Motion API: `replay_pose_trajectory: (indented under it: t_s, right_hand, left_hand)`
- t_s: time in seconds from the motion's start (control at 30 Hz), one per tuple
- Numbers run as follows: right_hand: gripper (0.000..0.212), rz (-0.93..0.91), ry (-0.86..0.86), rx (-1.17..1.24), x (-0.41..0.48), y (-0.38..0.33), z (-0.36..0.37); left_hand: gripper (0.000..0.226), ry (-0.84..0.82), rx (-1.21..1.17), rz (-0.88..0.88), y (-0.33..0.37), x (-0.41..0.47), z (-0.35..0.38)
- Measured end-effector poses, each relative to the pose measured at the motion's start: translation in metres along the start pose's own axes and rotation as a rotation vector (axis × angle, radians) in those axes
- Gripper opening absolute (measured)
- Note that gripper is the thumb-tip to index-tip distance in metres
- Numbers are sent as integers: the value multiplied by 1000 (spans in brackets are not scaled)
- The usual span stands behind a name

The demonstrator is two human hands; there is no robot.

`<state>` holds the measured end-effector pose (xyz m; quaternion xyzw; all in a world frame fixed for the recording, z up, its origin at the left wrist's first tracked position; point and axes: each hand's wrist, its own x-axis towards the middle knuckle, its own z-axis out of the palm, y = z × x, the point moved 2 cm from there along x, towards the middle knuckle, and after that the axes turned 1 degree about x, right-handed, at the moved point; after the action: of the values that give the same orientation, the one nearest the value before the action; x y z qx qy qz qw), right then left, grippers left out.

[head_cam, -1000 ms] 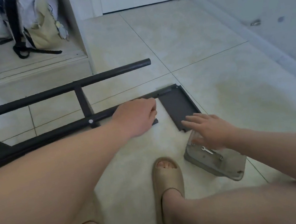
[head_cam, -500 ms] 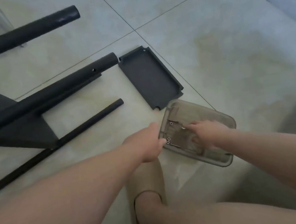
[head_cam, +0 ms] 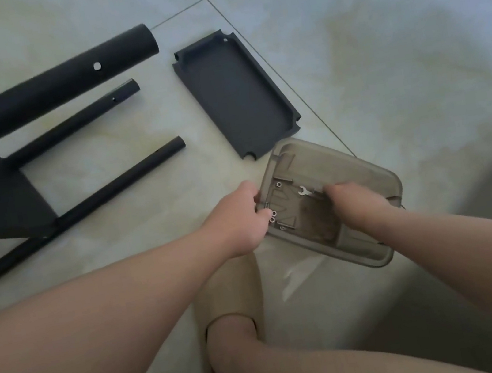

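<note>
A translucent brown plastic tray (head_cam: 364,167) lies on the tiled floor in front of my foot. My left hand (head_cam: 237,220) grips its left rim, fingers curled over the edge. Inside the tray are a small silver wrench (head_cam: 303,191), a few washers (head_cam: 273,214) and small screws. My right hand (head_cam: 353,201) reaches into the tray with its fingers bent down onto the wrench's handle end. The fingertips are hidden, so I cannot tell whether they pinch it.
A flat black metal panel (head_cam: 236,94) lies just beyond the tray. To the left lies a black frame of tubes (head_cam: 45,89) with open ends and bolt holes. My foot in a beige sandal (head_cam: 226,292) is beside the tray. Bare tiles stretch to the right.
My view has tilted down from the room to the floor. My left hand left the black frame and took the tray's rim. My right hand went deeper into the tray, to the wrench.
</note>
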<state>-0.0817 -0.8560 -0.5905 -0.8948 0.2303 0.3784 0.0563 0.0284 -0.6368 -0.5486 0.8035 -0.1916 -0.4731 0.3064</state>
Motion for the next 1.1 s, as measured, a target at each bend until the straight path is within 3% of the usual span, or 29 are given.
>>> replay_pose_trajectory:
  t_s: [0.17,0.4,0.57,0.8,0.9,1.0,1.1]
  right_hand:
    - [18,-8,41,-37,1,-8,6]
    - [30,-73,41,-197,-3,-12,10]
    - [29,-105,44,-131,-8,-13,9]
    - [12,-34,91,409,-31,-25,-32]
    - [14,-50,85,744,-53,-44,-69]
    - [15,-155,71,992,-86,-74,-115]
    - [13,-318,106,1082,-125,-112,-163]
  left_hand:
    - [20,-7,-35,-16,-3,-3,-1]
    - [18,-12,-44,-31,-4,-6,-4]
    - [25,-27,-48,-45,-3,-8,-3]
    - [49,-29,42,-132,5,-26,-31]
    - [28,-24,12,-157,17,-42,-60]
    - [26,-72,-59,-228,25,-65,-92]
    - [31,-41,-200,-267,27,-95,-128]
